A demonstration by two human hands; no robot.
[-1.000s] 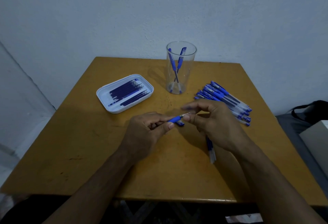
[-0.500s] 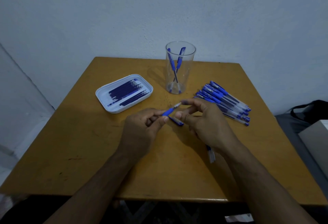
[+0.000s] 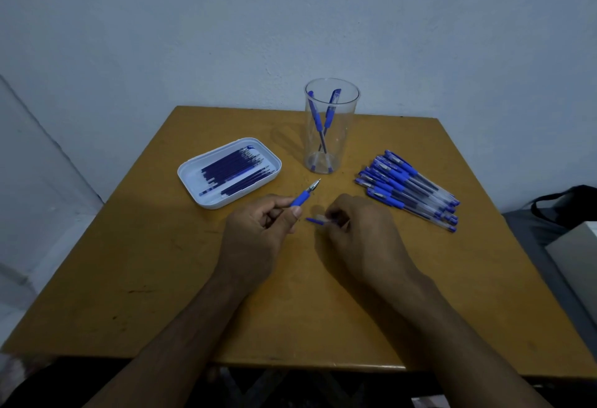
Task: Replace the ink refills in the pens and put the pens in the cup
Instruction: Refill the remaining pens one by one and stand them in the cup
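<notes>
The clear plastic cup [image 3: 331, 126] is a tall, smooth cylinder standing upright toward the far edge of the ochre wooden surface [image 3: 161, 262], whose top is flat, matte and lightly scuffed. Inside the cup two pens [image 3: 324, 120] with blue rubber grips lean crossed against its wall.

To the left of the cup and a little nearer the person lies a shallow white plastic tray [image 3: 190, 178] with rounded corners; it holds a row of thin dark-blue ink refills [image 3: 235, 170] laid side by side, their metal tips pointing toward the cup.

To the right of the cup a loose heap of capped pens [image 3: 407, 189] with transparent barrels and blue caps and grips lies fanned on the surface.

In front of the cup the left hand [image 3: 255, 236] curls its fingers and thumb around a pen's front section [image 3: 305, 194], a blue ribbed rubber grip ending in a pointed metal tip that aims up toward the cup. Just beside it, on the cup's near right, the right hand [image 3: 358, 239] is curled low over the surface, its fingertips pinching a small blue and clear piece [image 3: 318, 220] that lies on or just above the wood; what exactly this piece is cannot be told.
</notes>
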